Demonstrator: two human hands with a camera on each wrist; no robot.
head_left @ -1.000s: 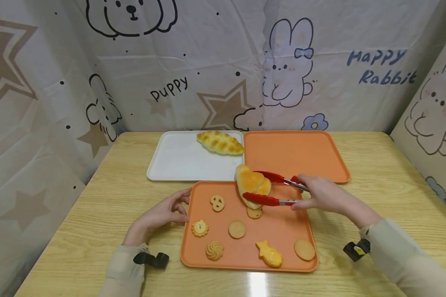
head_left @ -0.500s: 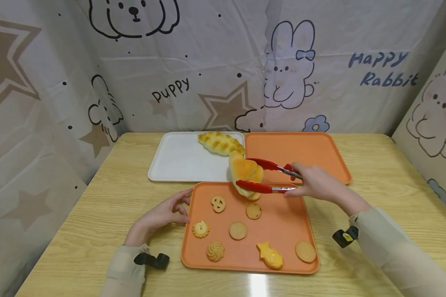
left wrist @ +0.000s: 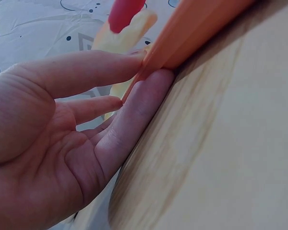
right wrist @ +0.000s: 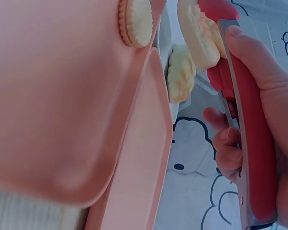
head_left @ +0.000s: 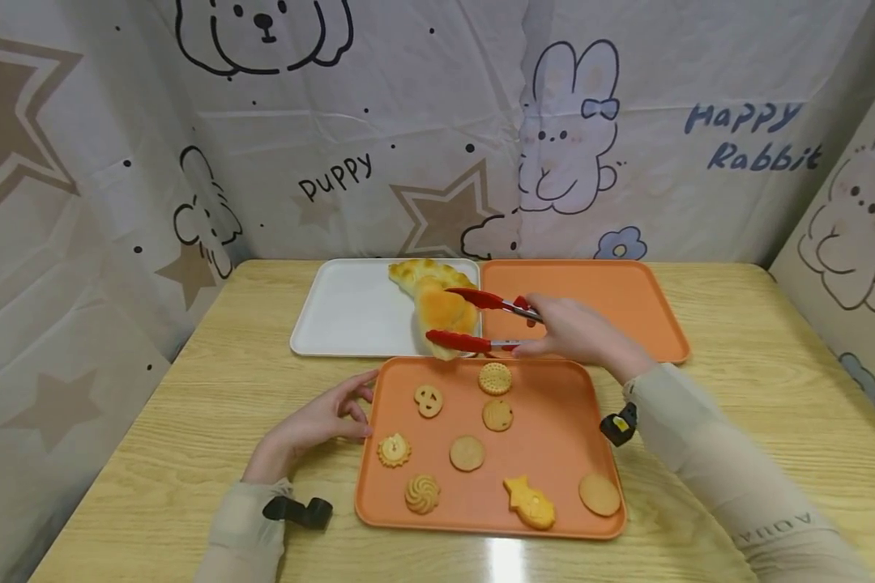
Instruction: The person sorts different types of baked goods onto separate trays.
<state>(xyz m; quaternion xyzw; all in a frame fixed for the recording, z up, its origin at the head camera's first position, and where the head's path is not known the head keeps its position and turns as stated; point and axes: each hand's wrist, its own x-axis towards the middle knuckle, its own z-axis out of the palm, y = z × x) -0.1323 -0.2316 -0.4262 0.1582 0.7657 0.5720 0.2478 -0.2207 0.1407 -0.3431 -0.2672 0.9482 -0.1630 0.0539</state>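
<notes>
My right hand (head_left: 576,328) grips a pair of red-tipped metal tongs (right wrist: 257,148). Between the tong tips is a golden bread roll (head_left: 437,309), over the right part of the white tray (head_left: 343,320). Behind it lies a braided loaf (head_left: 419,271), partly covered by the roll in the head view. My left hand (head_left: 328,417) pinches the left rim of the near orange tray (left wrist: 158,50), thumb on the rim and a finger against its outer side. Several cookies lie on that tray, among them a round dotted one (head_left: 495,378) and a fish-shaped one (head_left: 531,502).
A second orange tray (head_left: 583,300) stands at the back right, against the white one. All the trays are on a wooden table (head_left: 744,364). A printed cloth (head_left: 423,121) hangs behind and at the sides.
My right hand has carried the bread roll in the tongs left and away from me, from the near orange tray to over the white tray. The left hand stays at the rim.
</notes>
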